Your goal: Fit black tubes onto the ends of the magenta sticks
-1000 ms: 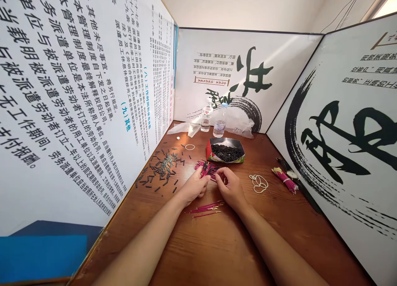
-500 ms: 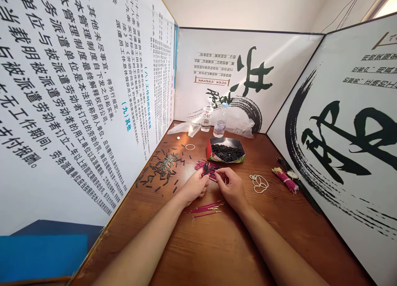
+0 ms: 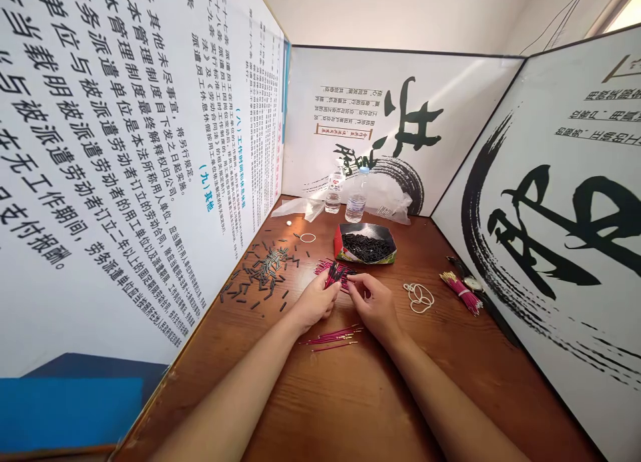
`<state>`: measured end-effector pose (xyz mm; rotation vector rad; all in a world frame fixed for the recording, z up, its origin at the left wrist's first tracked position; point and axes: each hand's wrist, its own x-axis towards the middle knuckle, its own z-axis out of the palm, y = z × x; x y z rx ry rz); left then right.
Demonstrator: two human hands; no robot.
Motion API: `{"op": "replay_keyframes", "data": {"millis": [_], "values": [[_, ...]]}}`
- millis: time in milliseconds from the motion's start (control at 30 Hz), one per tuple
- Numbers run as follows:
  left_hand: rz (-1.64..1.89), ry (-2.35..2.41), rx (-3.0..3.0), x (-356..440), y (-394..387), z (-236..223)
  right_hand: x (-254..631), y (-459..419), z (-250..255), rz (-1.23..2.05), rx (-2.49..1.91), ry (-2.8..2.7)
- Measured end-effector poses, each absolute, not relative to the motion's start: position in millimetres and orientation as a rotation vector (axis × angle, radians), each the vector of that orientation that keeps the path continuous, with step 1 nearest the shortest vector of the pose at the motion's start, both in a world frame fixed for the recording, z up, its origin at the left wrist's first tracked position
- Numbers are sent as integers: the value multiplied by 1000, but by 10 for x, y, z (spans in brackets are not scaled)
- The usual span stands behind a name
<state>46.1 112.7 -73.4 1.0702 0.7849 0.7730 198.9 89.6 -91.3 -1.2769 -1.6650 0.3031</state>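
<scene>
My left hand (image 3: 314, 302) pinches a small bunch of thin pink sticks (image 3: 332, 275) with dark sleeves on their tips. My right hand (image 3: 374, 303) meets it from the right, fingertips closed on one of those sticks. Both hands hover over a loose pile of pink sticks (image 3: 323, 267) on the wooden table (image 3: 350, 395). A few more pink sticks (image 3: 333, 337) lie below my wrists. Just beyond stands a small red box of black tubes (image 3: 368, 245).
Scattered black tubes (image 3: 260, 275) lie at the left. Rubber bands (image 3: 418, 296) and a tied bundle of pink sticks (image 3: 461, 291) lie at the right. Two water bottles (image 3: 345, 196) and plastic bags stand at the back. Printed boards wall in three sides.
My hands have drawn a little closer together and slightly farther up the table; the right fingertips now touch the sticks in my left hand.
</scene>
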Motion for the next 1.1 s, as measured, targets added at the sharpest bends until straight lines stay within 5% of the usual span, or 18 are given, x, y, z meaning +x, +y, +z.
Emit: {"op": "replay_keyframes", "data": {"millis": [1100], "values": [[696,792,1027,432,1162,-755,1986,899,-911,225,-1265,-1672]]}}
